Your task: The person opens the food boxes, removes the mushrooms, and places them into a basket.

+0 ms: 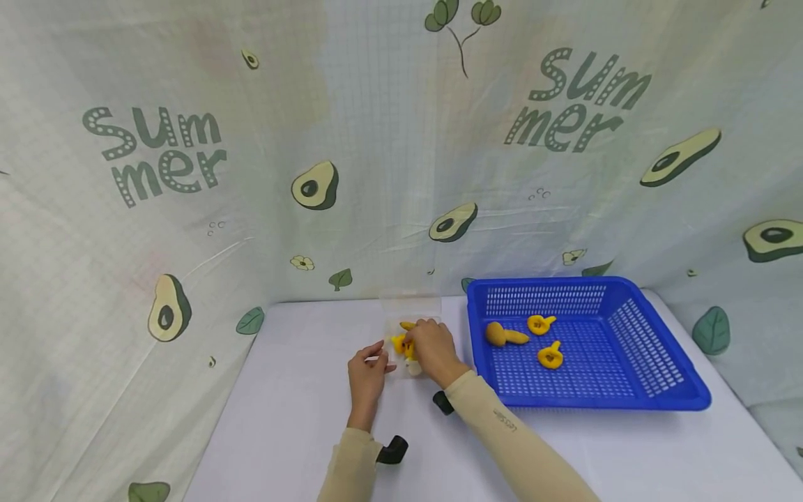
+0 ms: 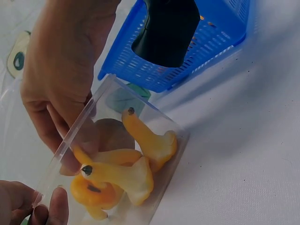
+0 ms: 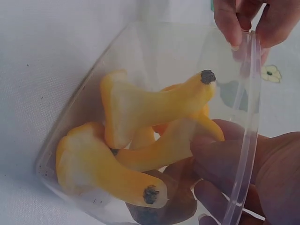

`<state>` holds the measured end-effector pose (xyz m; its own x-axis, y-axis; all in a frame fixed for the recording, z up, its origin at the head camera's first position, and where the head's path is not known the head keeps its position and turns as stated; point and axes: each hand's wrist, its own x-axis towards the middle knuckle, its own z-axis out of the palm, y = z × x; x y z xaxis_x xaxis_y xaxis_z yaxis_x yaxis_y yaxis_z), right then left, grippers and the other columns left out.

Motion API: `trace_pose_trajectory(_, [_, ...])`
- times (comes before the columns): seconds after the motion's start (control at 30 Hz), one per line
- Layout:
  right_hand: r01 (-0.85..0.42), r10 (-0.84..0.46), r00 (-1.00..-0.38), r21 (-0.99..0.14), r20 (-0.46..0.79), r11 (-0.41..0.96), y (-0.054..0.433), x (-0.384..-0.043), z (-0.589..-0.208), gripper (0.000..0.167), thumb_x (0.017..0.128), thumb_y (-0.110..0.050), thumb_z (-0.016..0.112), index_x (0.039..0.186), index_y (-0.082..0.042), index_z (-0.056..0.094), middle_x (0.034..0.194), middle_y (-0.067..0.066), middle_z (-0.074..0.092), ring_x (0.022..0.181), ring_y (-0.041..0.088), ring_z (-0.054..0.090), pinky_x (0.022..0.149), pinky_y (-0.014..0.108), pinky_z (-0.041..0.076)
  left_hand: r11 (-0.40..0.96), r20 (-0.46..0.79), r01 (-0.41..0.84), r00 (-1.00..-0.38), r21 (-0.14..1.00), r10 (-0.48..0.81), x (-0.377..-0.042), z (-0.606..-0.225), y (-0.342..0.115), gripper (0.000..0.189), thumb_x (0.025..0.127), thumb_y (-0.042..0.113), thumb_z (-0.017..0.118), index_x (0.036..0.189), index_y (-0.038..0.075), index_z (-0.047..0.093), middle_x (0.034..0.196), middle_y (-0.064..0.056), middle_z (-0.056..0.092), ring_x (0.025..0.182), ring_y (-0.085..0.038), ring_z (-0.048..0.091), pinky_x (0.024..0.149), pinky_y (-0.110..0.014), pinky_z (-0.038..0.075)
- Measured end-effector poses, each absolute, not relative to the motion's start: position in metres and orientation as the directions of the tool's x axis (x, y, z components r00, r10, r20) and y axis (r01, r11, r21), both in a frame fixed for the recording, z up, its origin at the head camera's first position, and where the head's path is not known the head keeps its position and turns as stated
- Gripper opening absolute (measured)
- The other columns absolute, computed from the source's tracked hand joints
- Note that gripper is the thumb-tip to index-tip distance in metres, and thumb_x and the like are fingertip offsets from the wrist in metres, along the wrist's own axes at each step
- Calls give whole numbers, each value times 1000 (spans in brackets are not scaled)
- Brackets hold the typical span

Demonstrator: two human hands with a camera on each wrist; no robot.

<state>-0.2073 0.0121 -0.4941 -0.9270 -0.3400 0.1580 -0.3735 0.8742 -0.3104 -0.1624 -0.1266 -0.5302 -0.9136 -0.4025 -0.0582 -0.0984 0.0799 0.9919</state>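
Fingers [image 3: 228, 23] on the left hand [image 1: 366, 378] are pinching the clear box [image 3: 164, 51]; right hand [image 1: 434, 347] grips a yellow mushroom [image 3: 171, 146], more mushrooms [image 3: 145, 105] right beside those fingers.

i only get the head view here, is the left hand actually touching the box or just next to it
Observer: Touching it. The right wrist view shows the left hand pinching the rim of the box.
Operator: ok and the right hand, is it inside or just above
Observer: Its fingertips are inside. That same view shows them through the clear wall, beside the yellow mushrooms.
Operator: any marks on those mushrooms
Observer: Yes, both wrist views show dark stem ends on some of them.
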Motion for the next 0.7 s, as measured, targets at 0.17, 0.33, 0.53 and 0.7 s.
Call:
trace_pose_trajectory(0.17, [-373, -326, -925, -299, 194, 878, 13, -206, -492, 16, 89, -5, 83, 98, -18, 87, 97, 5, 72, 91, 25, 63, 80, 39, 55, 81, -58, -98, -914, 992, -402, -162, -530, -127, 27, 99, -8, 65, 125, -13, 69, 107, -20, 62, 71, -12, 64, 65, -21, 66])
trace_pose_trajectory(0.33, [-385, -290, -915, -386, 280, 838, 18, -202, -482, 16, 88, -4, 85, 97, -17, 87, 96, 2, 74, 89, 24, 64, 75, 37, 54, 87, -42, -84, -916, 993, -400, -162, -530, -127, 27, 98, -9, 65, 124, -13, 70, 107, -20, 61, 70, -12, 64, 64, -22, 66])
trace_pose_trajectory(0.53, [-391, -256, -911, -487, 322, 781, 29, -194, -457, 16, 89, -2, 84, 99, -14, 86, 102, 4, 74, 95, 27, 66, 82, 42, 57, 84, -33, -72, -917, 994, -398, -162, -532, -127, 27, 97, -8, 65, 124, -13, 70, 108, -21, 62, 70, -12, 65, 64, -23, 66])
trace_pose_trajectory(0.7, [-408, -235, -899, -514, 369, 754, 46, -188, -439, 17, 88, -3, 84, 101, -14, 85, 106, 3, 74, 98, 28, 67, 87, 46, 60, 93, -36, -79, -918, 993, -395, -161, -532, -127, 27, 98, -8, 65, 124, -12, 70, 109, -21, 62, 71, -13, 65, 66, -26, 67])
